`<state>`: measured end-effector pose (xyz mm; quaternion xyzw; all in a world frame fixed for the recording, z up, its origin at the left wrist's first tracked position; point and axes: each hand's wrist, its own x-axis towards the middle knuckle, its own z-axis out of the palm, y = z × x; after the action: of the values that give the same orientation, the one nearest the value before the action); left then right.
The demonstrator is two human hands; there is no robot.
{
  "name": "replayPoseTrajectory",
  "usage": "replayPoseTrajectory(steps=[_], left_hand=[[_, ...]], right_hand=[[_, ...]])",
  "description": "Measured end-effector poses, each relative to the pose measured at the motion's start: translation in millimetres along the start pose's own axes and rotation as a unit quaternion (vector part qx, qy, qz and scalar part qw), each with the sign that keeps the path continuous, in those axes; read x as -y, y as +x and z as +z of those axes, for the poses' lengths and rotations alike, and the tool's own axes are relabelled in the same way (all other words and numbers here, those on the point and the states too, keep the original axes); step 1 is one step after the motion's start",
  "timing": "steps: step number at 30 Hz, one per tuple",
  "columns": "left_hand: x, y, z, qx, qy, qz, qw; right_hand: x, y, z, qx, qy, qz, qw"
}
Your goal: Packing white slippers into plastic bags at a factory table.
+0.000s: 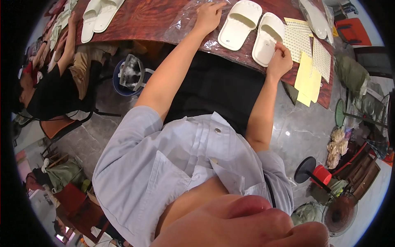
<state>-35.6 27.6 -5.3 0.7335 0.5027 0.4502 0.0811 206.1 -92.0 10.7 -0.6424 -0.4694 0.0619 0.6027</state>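
Small workshop, slippers on worktable, label sheets, seated co-worker

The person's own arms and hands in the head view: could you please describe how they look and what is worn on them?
Both forearms are bare; the left hand and right hand wear no gloves, rings or watch. Short pale grey-blue shirt sleeves with snap buttons end above the elbows.
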Motion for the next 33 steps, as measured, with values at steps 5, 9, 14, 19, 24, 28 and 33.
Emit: replayPoseTrajectory(steps=[5,9,14,19,24,28,33], left_hand=[[-20,7,-9,-0.035,-0.078,0.003,0.996],[-14,3,-15,-0.04,-0.034,0.007,0.999],[-21,11,-32,0.033,-0.194,-0.157,0.968],[-25,43,-75,0.084,-0.181,-0.049,0.979],[36,66,-62,0.155,0.071,0.1,0.98],[48,48,-60,0.119,0.209,0.035,0.97],[35,39,-69,0.098,0.316,0.105,0.938]], right_hand=[[-7,2,0,-0.022,0.037,0.003,0.999],[-8,1,4,-0.021,0.045,0.012,0.999],[-10,2,-2,0.004,0.008,0.027,1.0],[-12,5,4,0.047,-0.041,-0.011,0.998],[-9,6,8,0.046,-0.048,-0.031,0.997],[-13,5,4,0.055,-0.05,-0.041,0.996],[-8,2,1,0.047,-0.046,-0.043,0.997]])
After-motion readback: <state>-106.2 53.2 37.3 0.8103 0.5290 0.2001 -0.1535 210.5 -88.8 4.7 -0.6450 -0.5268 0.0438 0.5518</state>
